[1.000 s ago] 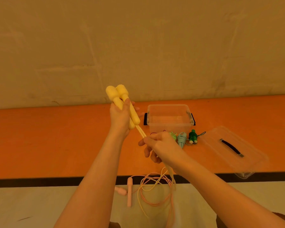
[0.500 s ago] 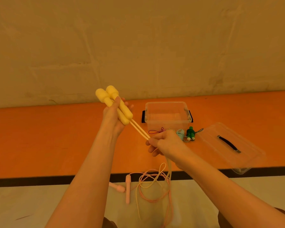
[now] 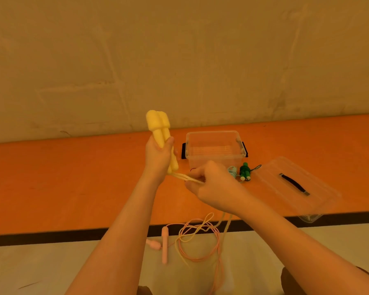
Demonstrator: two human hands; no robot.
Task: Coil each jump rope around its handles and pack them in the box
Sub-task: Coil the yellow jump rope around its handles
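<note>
My left hand (image 3: 158, 159) grips the two yellow foam handles (image 3: 159, 128) of a jump rope, held together and nearly upright. My right hand (image 3: 213, 184) pinches the doubled yellow rope (image 3: 184, 177) just right of the handles' lower ends; the rest of the rope hangs down to the floor. The clear plastic box (image 3: 214, 146) stands open on the orange surface behind my hands. A pink jump rope (image 3: 164, 245) lies loose on the floor below. A coiled green rope (image 3: 245, 171) and a light blue one (image 3: 232, 171) lie beside the box.
The box's clear lid (image 3: 294, 186) with a black handle lies to the right, overhanging the orange surface's front edge. A plain wall rises behind. My knees show at the bottom.
My left hand has swung the yellow handles from a leftward tilt to nearly upright. My right hand has moved right and down along the rope, drawing it out sideways.
</note>
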